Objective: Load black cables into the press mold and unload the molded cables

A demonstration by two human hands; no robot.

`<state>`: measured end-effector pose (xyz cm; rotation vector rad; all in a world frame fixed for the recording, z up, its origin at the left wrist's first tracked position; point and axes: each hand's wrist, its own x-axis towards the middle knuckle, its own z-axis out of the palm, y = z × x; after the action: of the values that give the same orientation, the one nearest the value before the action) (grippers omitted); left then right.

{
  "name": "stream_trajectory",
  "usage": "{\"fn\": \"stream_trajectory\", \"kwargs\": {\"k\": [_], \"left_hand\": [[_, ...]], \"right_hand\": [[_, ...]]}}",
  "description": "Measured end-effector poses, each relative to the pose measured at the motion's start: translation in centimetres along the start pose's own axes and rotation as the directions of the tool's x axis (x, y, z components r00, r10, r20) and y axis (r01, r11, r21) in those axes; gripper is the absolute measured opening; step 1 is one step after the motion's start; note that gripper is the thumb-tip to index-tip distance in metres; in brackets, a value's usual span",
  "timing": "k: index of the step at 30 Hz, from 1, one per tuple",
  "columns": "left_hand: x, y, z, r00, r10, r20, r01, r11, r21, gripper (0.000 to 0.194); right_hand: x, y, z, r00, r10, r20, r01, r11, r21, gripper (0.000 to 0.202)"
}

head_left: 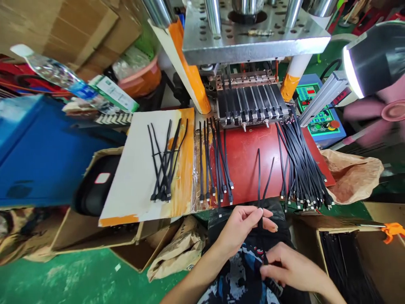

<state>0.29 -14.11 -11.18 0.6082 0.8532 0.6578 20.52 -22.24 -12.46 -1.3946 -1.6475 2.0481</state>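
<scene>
My left hand [245, 221] pinches a flat black cable [259, 179] between thumb and fingertips above my lap. Two strands of it stick up over the red board, one straight and one leaning right. Lower and to the right, my right hand [286, 266] has its thumb and finger closed at the cable's lower stretch; the end there is hidden. To the right on the red board lies a thick pile of black cables [299, 160] with metal-tipped plugs. Several more black cables [218, 164] lie spread left of my hands. A tied bundle of cables [164, 169] rests on the white-and-orange board.
A press [253, 46] with a row of black mould slots [251, 103] stands behind the red board [245, 181]. At right are a control box [319, 109], a lamp [373, 59], a pink fan [389, 110] and a carton [376, 261] of black cables. A bottle [52, 69] lies at left.
</scene>
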Motion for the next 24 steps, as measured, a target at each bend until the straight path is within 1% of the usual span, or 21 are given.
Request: {"fn": "stream_trajectory", "kwargs": {"k": [1,2,3,4,5,6,7,8,9,10,11,12,14,15,16,17,18,20,21,24], "left_hand": [[-0.3,0.2,0.2,1.0,0.007,0.026,-0.008,0.999,0.032,0.042],[-0.7,0.4,0.3,0.998,0.014,0.053,-0.019,0.995,0.097,0.044],[-1.3,0.7,0.5,0.997,0.014,0.076,-0.029,0.98,0.195,0.046],[-2.0,0.9,0.6,0.997,0.01,0.082,-0.036,0.947,0.32,0.048],[-2.7,1.1,0.7,0.998,0.005,0.066,-0.034,0.889,0.457,0.049],[-3.4,1.3,0.7,0.999,0.004,0.034,-0.024,0.81,0.586,0.048],[-4.1,1.4,0.6,1.0,0.005,-0.001,-0.003,0.723,0.691,0.047],[-4.7,1.6,0.3,0.999,0.003,-0.034,0.024,0.642,0.766,0.045],[-5.1,1.8,0.0,0.998,0.002,-0.055,0.043,0.582,0.812,0.042],[-5.3,2.2,-0.4,0.998,0.008,-0.059,0.045,0.553,0.832,0.038],[-5.2,2.6,-0.8,0.998,0.036,-0.056,0.027,0.556,0.831,0.037],[-4.9,3.3,-1.1,0.994,0.091,-0.053,-0.01,0.584,0.812,0.041],[-3.6,5.1,-1.5,0.966,0.253,-0.046,-0.136,0.654,0.744,0.059],[-2.7,6.2,-1.4,0.942,0.333,-0.038,-0.21,0.676,0.706,0.064],[-1.8,7.3,-1.3,0.922,0.387,-0.016,-0.273,0.679,0.682,0.064],[-0.9,8.4,-1.0,0.91,0.415,0.016,-0.317,0.67,0.671,0.059],[-0.2,9.3,-0.7,0.905,0.422,0.05,-0.342,0.653,0.676,0.049],[0.9,10.8,-0.1,0.902,0.418,0.105,-0.364,0.609,0.705,0.029],[1.1,11.3,0.2,0.9,0.419,0.122,-0.37,0.586,0.721,0.027],[0.9,11.7,0.4,0.886,0.441,0.144,-0.392,0.547,0.74,0.034]], "right_hand": [[-0.3,-0.4,-1.1,0.999,-0.006,0.045,0.007,0.999,-0.031,0.031],[-0.4,-1.0,-2.1,0.998,-0.026,0.057,0.028,0.999,-0.026,0.031],[-0.1,-1.8,-3.0,0.998,-0.061,0.033,0.061,0.998,0.022,0.038],[0.5,-2.7,-3.6,0.994,-0.097,-0.041,0.101,0.99,0.103,0.043],[1.4,-3.6,-3.9,0.978,-0.125,-0.165,0.155,0.97,0.185,0.042],[2.4,-4.4,-3.9,0.939,-0.146,-0.31,0.225,0.945,0.236,0.039],[3.5,-5.2,-3.7,0.883,-0.165,-0.44,0.297,0.921,0.25,0.038],[4.5,-5.8,-3.3,0.827,-0.185,-0.531,0.355,0.904,0.239,0.04],[5.4,-6.2,-2.8,0.787,-0.207,-0.582,0.395,0.893,0.216,0.04],[6.2,-6.5,-2.2,0.765,-0.239,-0.598,0.423,0.886,0.187,0.039],[6.7,-6.6,-1.8,0.755,-0.28,-0.593,0.447,0.881,0.154,0.036],[7.0,-6.5,-1.4,0.746,-0.319,-0.585,0.466,0.877,0.116,0.034],[7.1,-6.2,-0.8,0.725,-0.386,-0.571,0.489,0.872,0.031,0.028],[7.1,-6.0,-0.7,0.714,-0.415,-0.564,0.498,0.867,-0.007,0.025],[7.0,-5.8,-0.6,0.703,-0.441,-0.558,0.509,0.86,-0.039,0.023],[6.9,-5.7,-0.5,0.695,-0.464,-0.549,0.519,0.852,-0.063,0.021],[6.9,-5.6,-0.4,0.69,-0.486,-0.536,0.53,0.844,-0.084,0.02],[6.8,-5.5,-0.3,0.677,-0.528,-0.513,0.55,0.826,-0.125,0.02],[6.8,-5.5,-0.3,0.663,-0.546,-0.512,0.558,0.817,-0.147,0.02],[6.8,-5.3,-0.8,0.596,-0.578,-0.557,0.563,0.796,-0.224,0.022]]}}
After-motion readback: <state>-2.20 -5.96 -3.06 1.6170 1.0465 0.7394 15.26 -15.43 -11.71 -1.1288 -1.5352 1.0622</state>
